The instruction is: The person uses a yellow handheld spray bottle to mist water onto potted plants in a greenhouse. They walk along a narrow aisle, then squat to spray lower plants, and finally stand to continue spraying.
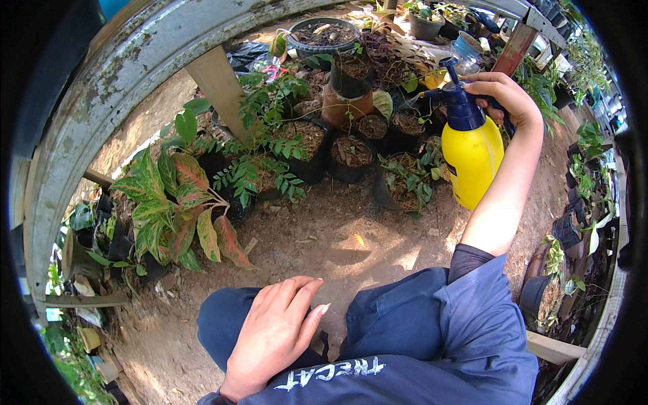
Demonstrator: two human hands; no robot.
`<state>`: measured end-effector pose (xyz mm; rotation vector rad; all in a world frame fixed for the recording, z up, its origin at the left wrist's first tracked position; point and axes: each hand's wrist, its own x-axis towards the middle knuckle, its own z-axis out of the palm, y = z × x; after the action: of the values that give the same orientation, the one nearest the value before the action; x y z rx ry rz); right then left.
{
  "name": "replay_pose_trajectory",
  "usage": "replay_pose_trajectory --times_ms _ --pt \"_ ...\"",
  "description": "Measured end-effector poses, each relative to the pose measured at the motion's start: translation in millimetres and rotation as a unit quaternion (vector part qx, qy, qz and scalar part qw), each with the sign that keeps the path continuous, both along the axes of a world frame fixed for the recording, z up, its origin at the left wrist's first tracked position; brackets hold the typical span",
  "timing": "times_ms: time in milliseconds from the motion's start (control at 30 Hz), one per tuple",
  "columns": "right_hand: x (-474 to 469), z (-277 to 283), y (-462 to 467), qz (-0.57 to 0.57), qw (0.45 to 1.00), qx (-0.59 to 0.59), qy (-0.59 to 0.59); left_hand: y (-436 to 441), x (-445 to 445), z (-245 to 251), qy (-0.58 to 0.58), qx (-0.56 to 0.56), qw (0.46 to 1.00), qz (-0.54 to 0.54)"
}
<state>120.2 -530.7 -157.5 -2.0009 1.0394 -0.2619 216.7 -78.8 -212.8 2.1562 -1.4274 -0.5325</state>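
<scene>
My right hand grips the dark blue handle of a yellow pump spray bottle, held upright at the right of the potted plants. Its nozzle points left over small pots of soil. My left hand rests on my left knee, fingers loosely apart and holding nothing. Ahead of me stand a brown pot, a black pot of soil and a pot with a small leafy plant. A red and green leafed plant spreads at the left.
A weathered rail curves over the upper left, with a wooden post below it. A wide grey pot stands at the back. More potted plants line the right side, near a black pot. Bare soil lies before my knees.
</scene>
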Motion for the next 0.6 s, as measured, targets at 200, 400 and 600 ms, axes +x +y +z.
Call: replay_pose_trajectory --times_ms 200,400,600 --pt "3.4 -0.4 -6.4 -0.047 0.998 -0.007 0.051 2.2 1.1 1.0 0.006 0.003 1.000 -0.001" --pt "3.1 -2.5 -9.3 -0.028 0.998 0.018 0.060 2.4 1.1 1.5 0.007 0.000 1.000 -0.003" --pt "3.1 0.7 -1.7 -0.020 1.000 0.008 0.004 1.5 0.0 0.7 0.004 -0.002 1.000 -0.006"
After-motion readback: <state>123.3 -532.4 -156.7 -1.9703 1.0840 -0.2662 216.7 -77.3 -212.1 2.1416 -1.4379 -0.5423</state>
